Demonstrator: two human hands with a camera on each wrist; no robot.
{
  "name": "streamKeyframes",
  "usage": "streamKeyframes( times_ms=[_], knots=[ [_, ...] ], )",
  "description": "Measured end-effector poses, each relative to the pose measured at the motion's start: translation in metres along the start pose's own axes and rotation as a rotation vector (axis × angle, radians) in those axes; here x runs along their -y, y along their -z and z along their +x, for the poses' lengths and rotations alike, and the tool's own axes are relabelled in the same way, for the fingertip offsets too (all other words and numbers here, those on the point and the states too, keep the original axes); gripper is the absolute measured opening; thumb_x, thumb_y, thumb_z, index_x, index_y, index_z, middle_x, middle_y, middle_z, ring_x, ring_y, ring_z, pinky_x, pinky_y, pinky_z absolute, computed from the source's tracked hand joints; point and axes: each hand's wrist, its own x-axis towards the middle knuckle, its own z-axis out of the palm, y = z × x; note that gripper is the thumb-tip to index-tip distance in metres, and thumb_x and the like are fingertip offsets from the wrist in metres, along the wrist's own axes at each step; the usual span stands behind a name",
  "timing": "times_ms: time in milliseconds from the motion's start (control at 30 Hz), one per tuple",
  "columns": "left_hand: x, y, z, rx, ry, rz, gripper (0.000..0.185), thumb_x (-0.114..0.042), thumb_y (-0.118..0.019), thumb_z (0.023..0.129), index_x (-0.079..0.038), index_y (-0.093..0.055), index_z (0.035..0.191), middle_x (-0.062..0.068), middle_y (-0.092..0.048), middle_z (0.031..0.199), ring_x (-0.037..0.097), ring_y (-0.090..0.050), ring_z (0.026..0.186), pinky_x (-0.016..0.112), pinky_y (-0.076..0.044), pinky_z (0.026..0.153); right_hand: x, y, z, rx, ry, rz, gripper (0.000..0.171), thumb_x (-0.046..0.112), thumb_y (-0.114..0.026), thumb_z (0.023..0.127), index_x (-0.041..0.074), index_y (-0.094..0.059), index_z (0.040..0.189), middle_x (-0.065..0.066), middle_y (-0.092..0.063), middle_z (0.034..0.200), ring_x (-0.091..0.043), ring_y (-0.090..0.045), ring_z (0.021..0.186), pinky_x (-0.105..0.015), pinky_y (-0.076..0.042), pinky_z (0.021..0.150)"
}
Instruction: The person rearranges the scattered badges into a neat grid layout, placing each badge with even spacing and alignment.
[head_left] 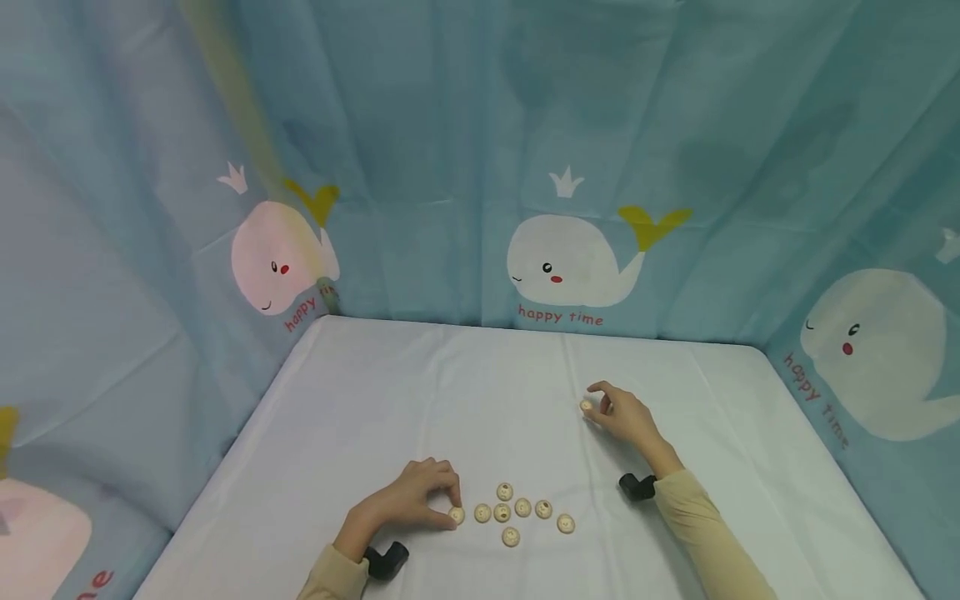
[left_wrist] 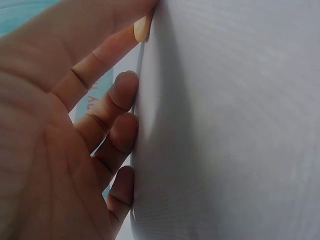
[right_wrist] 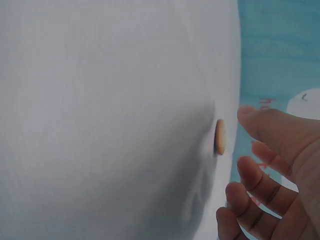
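My left hand (head_left: 416, 496) rests low over the white table, its thumb and index finger pinching a small round cream-coloured disc (head_left: 457, 516) at the left end of a group. In the left wrist view the edge of this disc (left_wrist: 142, 27) shows by the fingertips, with the other fingers loosely bent. Farther back on the right, my right hand (head_left: 624, 415) hovers beside another disc (head_left: 586, 405). The right wrist view has that disc (right_wrist: 220, 136) standing apart from the thumb and the relaxed fingers, on the cloth.
Several similar discs lie between the hands, among them a middle one (head_left: 502, 513), a front one (head_left: 511, 537) and a right-hand one (head_left: 566, 523). Their markings are too small to read. A blue curtain (head_left: 420, 250) with printed whales borders the white tabletop (head_left: 360, 392).
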Motion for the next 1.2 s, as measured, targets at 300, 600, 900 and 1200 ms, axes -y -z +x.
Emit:
streamKeyframes(
  times_ms=[300,600,900,1200],
  knots=[
    [0.0,0.002,0.002,0.007,-0.008,0.025,0.021,-0.042,-0.073,0.073,-0.032,-0.06,0.085,-0.02,-0.051,0.094,0.002,-0.041,0.09,0.035,-0.029,0.085,0.011,0.0,-0.02,0.038,0.071,0.069,0.022,0.027,-0.072,0.08,0.017,-0.067,0.099,0.008,-0.053,0.073,-0.008,-0.046,0.061,-0.025,-0.037,0.054],
    [0.0,0.004,0.002,0.003,-0.017,0.03,0.021,-0.042,-0.073,0.073,-0.031,-0.059,0.085,-0.02,-0.051,0.095,0.002,-0.041,0.091,0.036,-0.029,0.084,0.029,-0.006,-0.041,0.079,0.177,0.1,0.015,0.026,-0.071,0.081,0.017,-0.066,0.092,0.011,-0.052,0.073,-0.003,-0.043,0.06,-0.022,-0.038,0.054],
    [0.001,0.004,0.001,0.01,-0.002,0.018,0.021,-0.042,-0.073,0.074,-0.031,-0.059,0.084,-0.019,-0.051,0.094,0.003,-0.041,0.09,0.037,-0.029,0.084,0.045,-0.014,-0.061,0.114,0.276,0.093,0.011,0.026,-0.071,0.081,0.021,-0.064,0.087,0.015,-0.051,0.073,0.0,-0.043,0.061,-0.02,-0.039,0.056],
    [0.001,0.003,0.001,0.004,-0.012,0.005,0.021,-0.042,-0.073,0.074,-0.031,-0.059,0.084,-0.019,-0.052,0.094,0.004,-0.042,0.09,0.037,-0.028,0.083,0.052,-0.019,-0.085,0.185,0.282,0.115,0.011,0.031,-0.07,0.081,0.024,-0.063,0.085,0.016,-0.049,0.071,0.001,-0.041,0.058,-0.018,-0.037,0.053]
  ],
)
